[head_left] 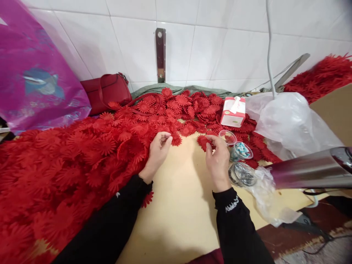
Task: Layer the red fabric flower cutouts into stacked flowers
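Note:
My left hand (158,152) is closed in a pinch at the edge of the red pile; anything between its fingertips is too small to make out. Just beyond those fingers lies a red flower cutout (176,139) with narrow petals. My right hand (218,161) is closed, thumb and forefinger on another red flower cutout (202,142), partly hidden by the fingers. Close beside the right hand sit a clear round dish (228,137), a cup with blue and white bits (241,151) and a round clear container with dark contents (242,174).
Red flower pieces (63,172) cover the wooden table (176,220) on the left and along the back. A tissue box (233,113), plastic bag (283,113) and metallic flask (310,168) stand or lie right. A red handbag (110,93) and purple bag (41,73) are left.

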A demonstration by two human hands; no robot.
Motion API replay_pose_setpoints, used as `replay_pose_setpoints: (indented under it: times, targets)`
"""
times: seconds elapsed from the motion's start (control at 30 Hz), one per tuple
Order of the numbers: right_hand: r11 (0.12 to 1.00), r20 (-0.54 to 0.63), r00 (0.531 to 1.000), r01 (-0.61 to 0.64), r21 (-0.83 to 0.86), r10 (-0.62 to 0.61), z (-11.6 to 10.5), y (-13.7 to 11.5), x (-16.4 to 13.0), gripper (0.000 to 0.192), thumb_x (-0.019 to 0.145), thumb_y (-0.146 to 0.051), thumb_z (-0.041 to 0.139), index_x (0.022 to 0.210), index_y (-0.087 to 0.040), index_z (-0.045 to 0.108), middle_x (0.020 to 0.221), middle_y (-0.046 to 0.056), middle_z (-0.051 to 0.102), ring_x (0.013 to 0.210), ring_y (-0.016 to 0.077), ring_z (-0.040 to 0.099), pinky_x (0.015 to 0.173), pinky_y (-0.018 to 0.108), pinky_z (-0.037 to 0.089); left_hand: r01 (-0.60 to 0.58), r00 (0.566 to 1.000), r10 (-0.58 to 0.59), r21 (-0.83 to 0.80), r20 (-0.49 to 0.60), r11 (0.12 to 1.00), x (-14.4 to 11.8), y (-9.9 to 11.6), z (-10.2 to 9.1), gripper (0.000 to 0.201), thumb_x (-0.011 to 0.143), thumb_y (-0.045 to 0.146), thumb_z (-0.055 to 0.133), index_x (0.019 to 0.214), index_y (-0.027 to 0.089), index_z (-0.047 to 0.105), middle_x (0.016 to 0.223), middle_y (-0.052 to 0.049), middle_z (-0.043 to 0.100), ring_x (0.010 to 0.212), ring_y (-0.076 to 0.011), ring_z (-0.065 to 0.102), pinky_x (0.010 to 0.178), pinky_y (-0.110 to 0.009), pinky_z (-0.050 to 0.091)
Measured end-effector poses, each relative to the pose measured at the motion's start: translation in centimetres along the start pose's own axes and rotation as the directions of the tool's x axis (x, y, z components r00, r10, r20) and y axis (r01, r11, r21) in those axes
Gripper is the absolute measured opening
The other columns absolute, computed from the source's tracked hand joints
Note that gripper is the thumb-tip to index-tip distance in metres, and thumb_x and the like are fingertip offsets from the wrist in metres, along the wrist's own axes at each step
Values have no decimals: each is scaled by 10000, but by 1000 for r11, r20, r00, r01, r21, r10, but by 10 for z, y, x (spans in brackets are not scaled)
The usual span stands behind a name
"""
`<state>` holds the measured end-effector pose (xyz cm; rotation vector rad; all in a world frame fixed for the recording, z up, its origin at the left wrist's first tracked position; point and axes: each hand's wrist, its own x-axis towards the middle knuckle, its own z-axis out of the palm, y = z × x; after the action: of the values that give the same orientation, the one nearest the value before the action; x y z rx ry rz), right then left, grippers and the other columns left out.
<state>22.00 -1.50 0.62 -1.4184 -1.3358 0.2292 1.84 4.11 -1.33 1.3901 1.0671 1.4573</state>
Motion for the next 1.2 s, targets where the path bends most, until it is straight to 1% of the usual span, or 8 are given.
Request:
replay_pose_setpoints:
  times: [0.13, 0.23, 0.37, 0.47, 0.53, 0.73, 1.0, 1.2]
  targets:
    - [887, 82, 975, -223, 405, 208, 19, 0, 1, 202, 916, -293, 631, 1104, -224, 657, 1063, 63, 703, 946, 199, 661, 906, 381, 539, 73, 983, -59, -75, 174, 995, -4, 9, -1, 286, 890, 414, 730, 1068, 192, 710, 1054, -67, 740, 955, -166, 678, 912, -301, 534]
    - [785, 190, 942, -336, 520, 277, 41, -3, -2, 232, 907, -331, 648, 1111, -222, 660, 1104, 67, 709, 956, 189, 668, 915, 379, 555, 133, 953, -99, -103, 285, 986, -7, 12, 2, 338, 845, 402, 782, 1105, 193, 728, 1078, -76, 762, 964, -176, 703, 908, -317, 562]
    - [844, 244, 950, -290, 450, 196, 51, -20, -10, 297, 983, -370, 580, 1233, -226, 650, 1266, 101, 688, 1165, 214, 651, 1073, 430, 513, 195, 954, -150, -159, 259, 968, -3, 9, 1, 338, 769, 365, 842, 1017, 181, 706, 944, -38, 752, 863, -150, 700, 851, -292, 573]
    - [945, 258, 966, -104, 309, 22, 47, -30, -14, 407, 992, -380, 602, 1379, -252, 601, 1511, 128, 552, 1439, 243, 500, 1219, 467, 407, 222, 953, -172, -188, 251, 957, 1, 10, -2, 374, 759, 357, 851, 1046, 184, 685, 911, -25, 748, 852, -139, 699, 845, -270, 558]
    - [969, 271, 961, -9, 246, -60, 46, -31, -14, 432, 988, -374, 624, 1405, -268, 587, 1549, 133, 512, 1477, 249, 465, 1238, 476, 393, 254, 946, -200, -198, 256, 947, 1, 12, -4, 409, 762, 364, 854, 1081, 194, 661, 891, -17, 753, 831, -136, 702, 826, -260, 551]
    - [980, 259, 964, 3, 199, -56, 50, -18, -15, 296, 991, -359, 623, 1263, -242, 638, 1277, 119, 659, 1215, 248, 627, 1093, 445, 512, 333, 918, -263, -218, 297, 917, -2, 16, -4, 438, 776, 394, 855, 1107, 209, 636, 859, 0, 750, 749, -126, 687, 735, -242, 527]
    - [968, 269, 963, -91, 235, 25, 51, -20, -20, 164, 1032, -365, 522, 1092, -233, 597, 1063, 66, 702, 961, 208, 650, 915, 344, 518, 177, 965, -145, -139, 218, 974, -1, 16, -3, 305, 822, 398, 822, 1024, 203, 704, 935, -20, 710, 852, -133, 658, 842, -257, 527]
    - [995, 340, 940, -40, 89, 7, 47, -24, -21, 149, 1035, -372, 494, 1050, -246, 572, 915, 30, 674, 801, 204, 614, 771, 324, 483, 135, 961, -101, -114, 259, 984, -4, 23, -3, 259, 899, 419, 749, 1050, 208, 752, 973, -43, 743, 912, -163, 675, 908, -289, 532]
